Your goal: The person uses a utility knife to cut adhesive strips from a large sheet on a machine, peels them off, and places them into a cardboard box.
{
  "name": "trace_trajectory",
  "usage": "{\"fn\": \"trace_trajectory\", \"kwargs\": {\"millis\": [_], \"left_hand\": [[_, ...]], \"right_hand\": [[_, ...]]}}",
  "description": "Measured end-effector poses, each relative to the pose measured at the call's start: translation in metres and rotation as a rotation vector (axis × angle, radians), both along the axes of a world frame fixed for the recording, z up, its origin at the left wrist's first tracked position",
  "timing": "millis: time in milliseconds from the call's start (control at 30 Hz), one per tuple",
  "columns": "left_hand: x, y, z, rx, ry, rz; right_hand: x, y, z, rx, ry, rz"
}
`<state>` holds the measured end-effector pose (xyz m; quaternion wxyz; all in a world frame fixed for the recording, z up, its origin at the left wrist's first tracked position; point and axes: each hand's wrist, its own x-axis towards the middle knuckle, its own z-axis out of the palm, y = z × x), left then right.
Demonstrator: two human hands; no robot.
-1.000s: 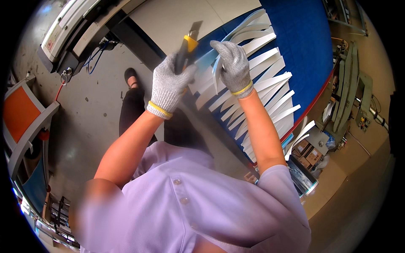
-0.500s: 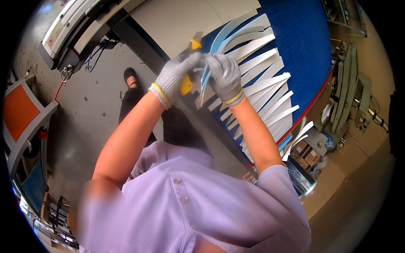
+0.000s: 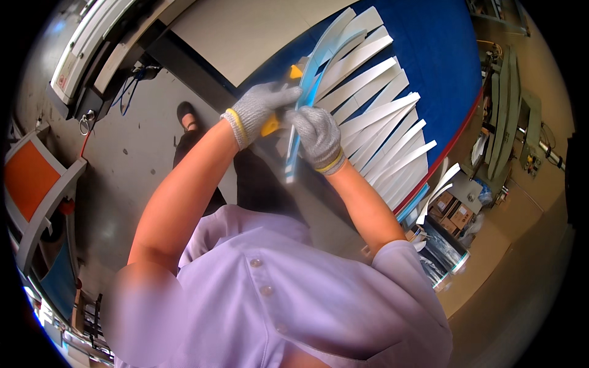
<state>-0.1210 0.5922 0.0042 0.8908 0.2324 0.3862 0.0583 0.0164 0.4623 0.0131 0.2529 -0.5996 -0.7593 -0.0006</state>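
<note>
My left hand [image 3: 261,109], in a grey knitted glove with a yellow cuff, is closed around a yellow-and-grey hand tool [image 3: 270,126]; its exact kind is hidden by the fingers. Its forefinger reaches to the curved light-blue strip [image 3: 314,61]. My right hand [image 3: 317,136], gloved the same way, pinches that strip near its middle. The strip's narrow lower end hangs below the hands, and its upper part splits into more than one layer. Right of it, several white curved strips [image 3: 368,92] lie fanned out on the blue table surface [image 3: 432,49].
A pale board [image 3: 245,30] lies at the far side, beside a machine rail [image 3: 86,55] at the upper left. An orange-and-blue frame [image 3: 34,168] stands left. Green metal parts [image 3: 500,110] and cardboard boxes [image 3: 457,214] are to the right, past the table's red edge [image 3: 451,150].
My right hand has moved slightly down and left, drawing the blue strip lower. The strip's lower end now hangs farther below my hands. My left hand keeps its hold on the tool.
</note>
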Motion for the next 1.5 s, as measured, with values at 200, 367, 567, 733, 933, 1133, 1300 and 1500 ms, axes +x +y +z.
{"fn": "trace_trajectory", "kwargs": {"millis": [200,367,567,733,933,1133,1300,1500], "left_hand": [[0.003,-0.002,-0.009,-0.026,0.004,-0.005],[0.003,-0.005,-0.007,-0.025,0.035,0.020],[0.003,-0.007,-0.006,0.069,0.078,-0.034],[-0.003,-0.017,-0.011,0.051,0.034,-0.008],[-0.003,-0.023,-0.002,0.075,0.080,-0.005],[0.001,-0.028,-0.002,0.107,0.161,0.002],[0.007,-0.024,0.001,0.147,0.199,0.000],[0.014,-0.022,0.001,0.184,0.278,-0.145]], "right_hand": [[0.000,-0.004,0.000,0.009,0.027,-0.052],[-0.005,-0.006,0.001,-0.019,0.085,-0.051],[-0.008,-0.013,0.000,-0.071,-0.026,-0.044],[-0.004,-0.022,0.000,-0.072,0.006,-0.034],[-0.005,-0.030,-0.007,-0.034,0.129,-0.057],[-0.009,-0.034,-0.005,0.025,0.162,-0.080],[-0.013,-0.044,-0.009,0.032,0.175,-0.113],[-0.015,-0.058,-0.015,0.021,0.146,-0.102]]}}
